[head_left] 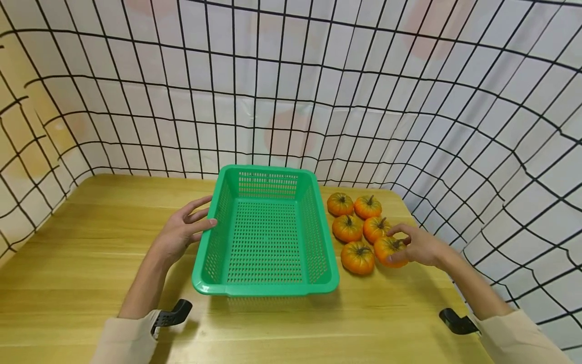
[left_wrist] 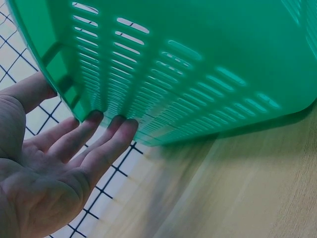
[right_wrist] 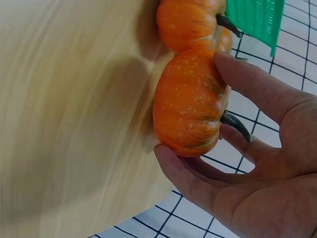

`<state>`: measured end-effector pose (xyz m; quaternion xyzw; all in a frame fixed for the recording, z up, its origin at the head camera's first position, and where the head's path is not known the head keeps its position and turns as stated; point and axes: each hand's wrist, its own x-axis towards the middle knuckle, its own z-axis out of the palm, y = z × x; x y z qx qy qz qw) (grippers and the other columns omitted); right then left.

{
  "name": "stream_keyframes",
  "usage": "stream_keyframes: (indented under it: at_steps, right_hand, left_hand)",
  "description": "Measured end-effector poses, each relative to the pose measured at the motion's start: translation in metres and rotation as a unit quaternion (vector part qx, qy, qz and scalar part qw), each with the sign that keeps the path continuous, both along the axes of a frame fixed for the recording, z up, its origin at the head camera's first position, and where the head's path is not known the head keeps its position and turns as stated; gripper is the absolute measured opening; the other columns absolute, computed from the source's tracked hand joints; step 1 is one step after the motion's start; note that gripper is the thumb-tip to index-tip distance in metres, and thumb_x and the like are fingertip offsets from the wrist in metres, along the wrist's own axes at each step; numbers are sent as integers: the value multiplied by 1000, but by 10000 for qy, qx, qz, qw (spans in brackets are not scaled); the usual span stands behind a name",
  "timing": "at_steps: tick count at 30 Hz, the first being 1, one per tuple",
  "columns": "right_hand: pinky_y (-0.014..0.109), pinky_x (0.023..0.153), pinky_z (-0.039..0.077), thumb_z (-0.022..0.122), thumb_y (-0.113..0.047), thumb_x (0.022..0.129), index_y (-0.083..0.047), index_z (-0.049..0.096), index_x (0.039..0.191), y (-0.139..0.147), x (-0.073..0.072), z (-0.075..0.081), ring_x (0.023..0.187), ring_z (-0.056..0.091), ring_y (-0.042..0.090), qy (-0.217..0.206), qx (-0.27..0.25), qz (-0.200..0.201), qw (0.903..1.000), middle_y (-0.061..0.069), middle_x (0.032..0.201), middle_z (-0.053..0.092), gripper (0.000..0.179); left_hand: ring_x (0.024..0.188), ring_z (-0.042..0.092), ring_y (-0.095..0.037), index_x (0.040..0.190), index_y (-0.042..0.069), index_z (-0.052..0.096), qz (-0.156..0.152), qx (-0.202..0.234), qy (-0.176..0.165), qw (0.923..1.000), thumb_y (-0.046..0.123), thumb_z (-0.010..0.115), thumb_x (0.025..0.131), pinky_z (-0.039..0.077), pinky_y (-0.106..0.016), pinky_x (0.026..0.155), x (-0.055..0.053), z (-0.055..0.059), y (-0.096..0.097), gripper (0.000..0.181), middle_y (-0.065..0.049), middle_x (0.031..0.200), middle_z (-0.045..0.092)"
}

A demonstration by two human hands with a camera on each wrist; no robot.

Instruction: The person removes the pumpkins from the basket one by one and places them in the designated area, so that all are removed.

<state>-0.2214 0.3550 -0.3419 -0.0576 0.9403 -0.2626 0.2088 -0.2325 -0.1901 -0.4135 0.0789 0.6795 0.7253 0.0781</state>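
A green perforated plastic basket [head_left: 268, 290] stands on the wooden table with nothing inside it. My left hand [head_left: 179, 230] holds its left side, the thumb over the rim and the fingertips [left_wrist: 130, 125] against the slotted outer wall. To the right of the basket sit several small orange pumpkins [head_left: 347, 228] in two columns. My right hand [head_left: 420, 246] grips the nearest pumpkin of the right column [right_wrist: 190, 106], its thumb on one side and fingers round the other. That pumpkin's dark stem points toward the palm.
Black wire grid panels with pale sheeting [head_left: 282, 101] enclose the back and sides of the wooden table [head_left: 104, 242]. Bare wood shows left of the basket and along the front. A black wrist mount [head_left: 175, 313] sits at each sleeve.
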Motion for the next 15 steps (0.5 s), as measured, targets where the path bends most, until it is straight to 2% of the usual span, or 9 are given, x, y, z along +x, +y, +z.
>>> stream_keyframes:
  at_steps: [15]
  right_hand:
    - [51, 87, 56, 86, -28, 82, -5, 50, 137, 5, 0, -21, 128, 46, 56, -64, -8, -66, 10000, 40, 147, 38, 70]
  left_hand:
    - [114, 68, -13, 159, 14, 31, 26, -58, 8, 10000, 14, 71, 96, 59, -33, 90, -1, -2, 0, 75, -24, 156, 41]
